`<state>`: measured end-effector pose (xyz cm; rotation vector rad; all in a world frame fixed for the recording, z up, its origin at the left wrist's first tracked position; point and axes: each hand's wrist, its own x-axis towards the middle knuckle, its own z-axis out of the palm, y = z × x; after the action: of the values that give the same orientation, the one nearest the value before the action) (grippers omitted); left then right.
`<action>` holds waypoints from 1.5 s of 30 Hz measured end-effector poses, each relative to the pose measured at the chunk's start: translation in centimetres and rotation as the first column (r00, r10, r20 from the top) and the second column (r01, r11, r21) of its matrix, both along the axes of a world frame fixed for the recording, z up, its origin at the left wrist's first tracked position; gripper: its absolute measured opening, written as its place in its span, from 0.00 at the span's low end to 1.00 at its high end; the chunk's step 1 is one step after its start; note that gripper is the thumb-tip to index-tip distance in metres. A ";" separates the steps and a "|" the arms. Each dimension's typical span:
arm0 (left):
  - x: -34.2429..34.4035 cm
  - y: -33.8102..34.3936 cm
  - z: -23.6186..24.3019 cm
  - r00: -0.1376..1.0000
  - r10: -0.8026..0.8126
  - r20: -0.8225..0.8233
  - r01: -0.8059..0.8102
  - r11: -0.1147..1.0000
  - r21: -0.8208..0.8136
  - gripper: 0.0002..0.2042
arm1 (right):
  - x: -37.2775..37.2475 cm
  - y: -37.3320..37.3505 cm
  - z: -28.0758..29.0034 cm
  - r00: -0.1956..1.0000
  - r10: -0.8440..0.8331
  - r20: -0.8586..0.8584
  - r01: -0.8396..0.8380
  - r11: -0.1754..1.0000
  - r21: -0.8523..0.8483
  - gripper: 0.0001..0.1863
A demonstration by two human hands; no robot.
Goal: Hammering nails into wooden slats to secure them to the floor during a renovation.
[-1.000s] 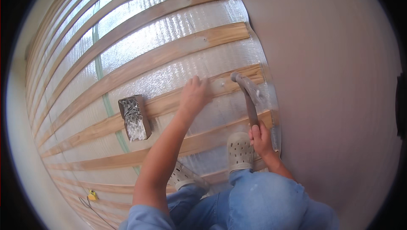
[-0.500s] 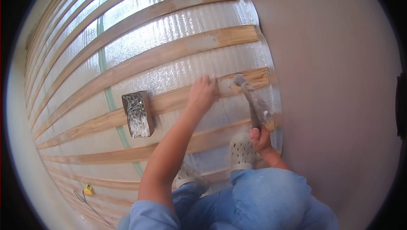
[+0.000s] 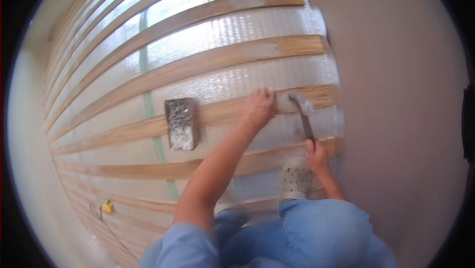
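My right hand (image 3: 319,160) grips the handle of a hammer (image 3: 307,128). The hammer's head is down at the wooden batten (image 3: 308,96) in front of me, near its right end; whether it touches the wood I cannot tell. Just left of the hammer head, my left hand (image 3: 259,108) rests on the same batten with its fingers bent and drawn together. Anything between those fingertips is hidden. An open box (image 3: 196,122) of metal nails or screws and white plastic plugs sits across the batten, left of my left forearm.
Parallel battens (image 3: 297,46) run over silvery foil sheeting (image 3: 198,82), with green tape (image 3: 148,105) across it. A plain brownish surface (image 3: 401,119) lies to the right. A yellow tape measure (image 3: 107,206) and a thin cord are at lower left. My clog (image 3: 297,176) stands near the hammer.
The hammer head has come down toward the batten. My left hand keeps its place on the wood. The whole view has shifted, moving the scene rightward.
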<state>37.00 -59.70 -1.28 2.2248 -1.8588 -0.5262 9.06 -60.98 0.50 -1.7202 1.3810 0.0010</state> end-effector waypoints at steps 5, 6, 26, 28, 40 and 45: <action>1.1 0.9 1.5 0.993 -0.122 0.012 0.122 0.989 -0.089 0.21 | 0.1 1.1 1.7 0.950 -0.233 0.209 0.184 0.956 0.228 0.20; 2.7 1.4 2.5 0.986 -0.168 -0.008 0.168 0.985 0.036 0.09 | 0.0 1.1 1.6 0.952 -0.239 0.188 0.195 0.954 0.226 0.20; 18.5 16.8 7.9 0.997 0.008 0.076 -0.007 1.000 -0.015 0.04 | -0.7 1.4 1.3 0.957 -0.269 0.104 0.240 0.942 0.234 0.22; 16.8 14.8 8.8 1.000 0.024 0.021 -0.021 0.992 -0.123 0.04 | -0.7 1.6 1.0 0.951 -0.278 0.135 0.248 0.947 0.204 0.20; -1.4 -2.1 0.1 0.824 0.193 -0.532 -0.285 0.954 -0.095 0.08 | -1.0 1.5 0.4 0.962 -0.264 0.067 0.249 0.953 0.171 0.27; -3.0 -2.9 -1.3 0.826 0.249 -0.505 -0.342 0.934 -0.099 0.08 | -1.0 1.6 0.5 0.964 -0.250 0.085 0.236 0.960 0.151 0.27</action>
<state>34.01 -62.59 -2.59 1.9675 -1.2257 -0.7359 8.11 -59.43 0.97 -1.4071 1.4718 -0.1239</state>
